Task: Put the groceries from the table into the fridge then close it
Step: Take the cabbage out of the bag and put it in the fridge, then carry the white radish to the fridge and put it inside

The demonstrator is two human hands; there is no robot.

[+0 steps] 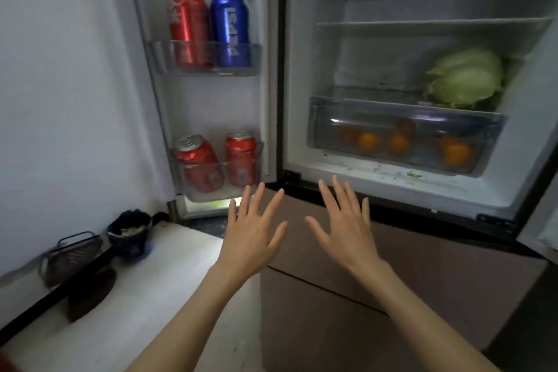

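While the fridge [302, 100] is standing open, we are holding our left hand [252, 235] and right hand [347, 232] spread, empty, at lower centre of the frame.

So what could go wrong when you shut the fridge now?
Both hands, the left hand and the right hand, are open and empty, so closing comes next.

1. The left red can in the lower door bin is tilted. A hard swing of the door might tip or rattle it.

2. The cabbage sits near the front, above the drawer. It looks unlikely to block the door, but could roll if the fridge is jolted.
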